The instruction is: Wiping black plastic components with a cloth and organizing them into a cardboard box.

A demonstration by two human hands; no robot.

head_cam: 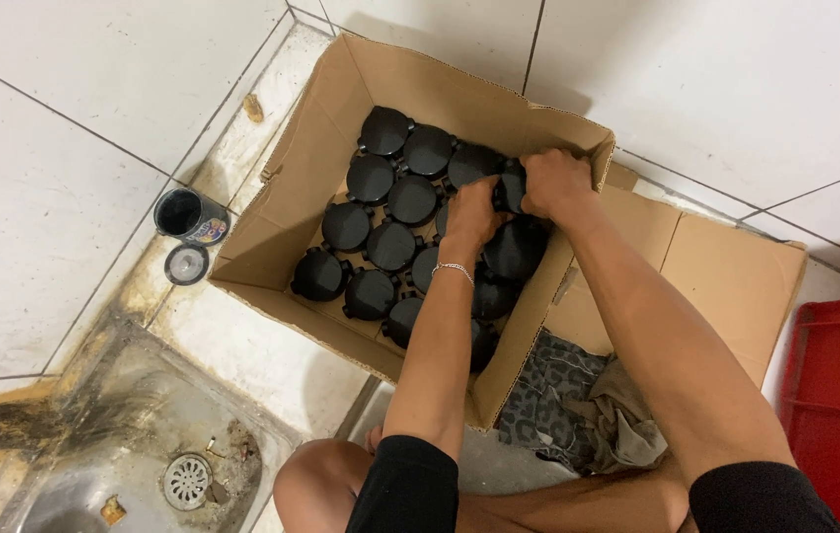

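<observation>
An open cardboard box point(272, 207) sits on the tiled floor, packed with several round black plastic pieces point(390, 202) lying flat in rows. Both my hands reach into its far right corner. My left hand point(471, 215), with a silver bracelet on the wrist, presses on a black piece there. My right hand point(556, 183) grips the edge of the same black round piece point(511, 188) next to the box wall. The pieces under my forearms are partly hidden.
A black tin point(188, 215) and its lid point(186, 264) stand left of the box. A dirty floor drain point(186, 480) lies at lower left. Crumpled cloth point(588, 405) sits by my knee, a red crate point(839, 395) at far right.
</observation>
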